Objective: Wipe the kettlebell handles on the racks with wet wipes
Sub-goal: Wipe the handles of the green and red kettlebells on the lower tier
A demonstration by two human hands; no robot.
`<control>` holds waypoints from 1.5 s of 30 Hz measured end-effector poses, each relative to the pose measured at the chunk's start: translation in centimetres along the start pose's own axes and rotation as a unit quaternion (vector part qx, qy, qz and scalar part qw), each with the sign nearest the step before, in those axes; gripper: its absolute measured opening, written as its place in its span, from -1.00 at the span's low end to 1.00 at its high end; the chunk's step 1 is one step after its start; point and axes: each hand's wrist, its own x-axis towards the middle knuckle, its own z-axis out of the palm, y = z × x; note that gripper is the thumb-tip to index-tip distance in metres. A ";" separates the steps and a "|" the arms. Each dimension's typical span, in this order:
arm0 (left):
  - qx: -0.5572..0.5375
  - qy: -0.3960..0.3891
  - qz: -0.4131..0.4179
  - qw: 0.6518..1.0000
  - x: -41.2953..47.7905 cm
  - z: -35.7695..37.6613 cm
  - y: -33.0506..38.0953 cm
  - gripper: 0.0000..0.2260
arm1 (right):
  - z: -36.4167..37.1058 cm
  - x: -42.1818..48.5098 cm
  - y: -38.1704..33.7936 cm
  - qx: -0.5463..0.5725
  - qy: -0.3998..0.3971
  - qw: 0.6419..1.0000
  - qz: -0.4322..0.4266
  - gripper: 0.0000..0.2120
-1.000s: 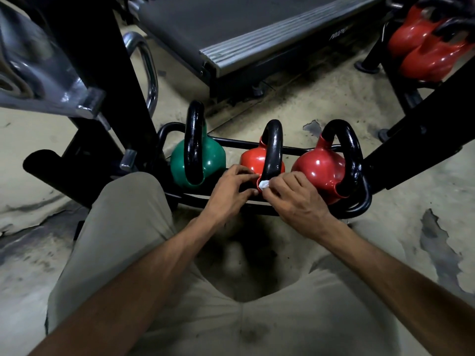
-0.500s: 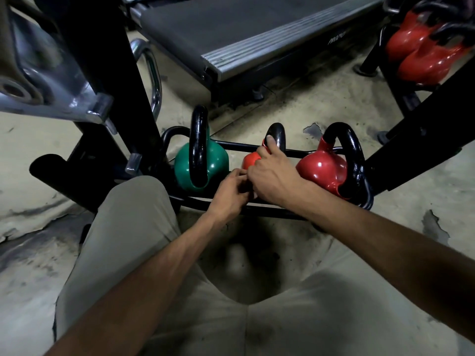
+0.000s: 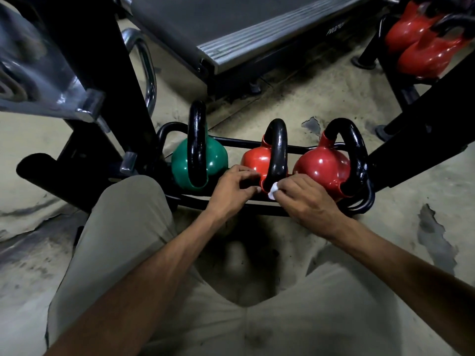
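Three kettlebells with black handles sit on a low black rack [image 3: 257, 209]: a green one [image 3: 213, 163], a middle red one [image 3: 254, 159] and a right red one [image 3: 321, 165]. My right hand [image 3: 305, 199] pinches a white wet wipe [image 3: 273, 189] against the near base of the middle kettlebell's handle [image 3: 279, 150]. My left hand [image 3: 231, 191] has curled fingers on the near left side of the middle kettlebell's body, steadying it.
A treadmill deck [image 3: 257, 34] lies behind the rack. Black machine frames stand at the left [image 3: 97, 73] and right [image 3: 424, 140]. More red kettlebells [image 3: 426, 47] sit on another rack at the top right. My knees frame the worn floor below.
My right hand slid from the top of the middle handle back down to its near base, and the wipe shows again. My left hand stayed at the kettlebell.
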 end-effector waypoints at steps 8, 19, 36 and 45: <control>-0.003 -0.049 0.003 0.999 -1.0 -0.4 0.3 -0.46 | 0.4 -0.4 -1.9 0.346 0.054 0.866 0.358 -0.83; 0.022 -0.057 -0.027 0.998 -1.8 -0.2 1.8 -0.33 | 0.9 3.6 1.6 0.672 0.006 0.537 0.510 -0.73; 0.229 -0.038 0.156 0.960 -0.6 0.8 7.9 -0.37 | 2.0 10.4 8.1 0.537 0.081 0.513 0.665 -0.88; 0.347 -0.059 0.168 0.921 0.2 -0.3 8.1 -0.21 | 3.3 16.1 13.0 0.384 -0.305 0.715 0.499 -0.66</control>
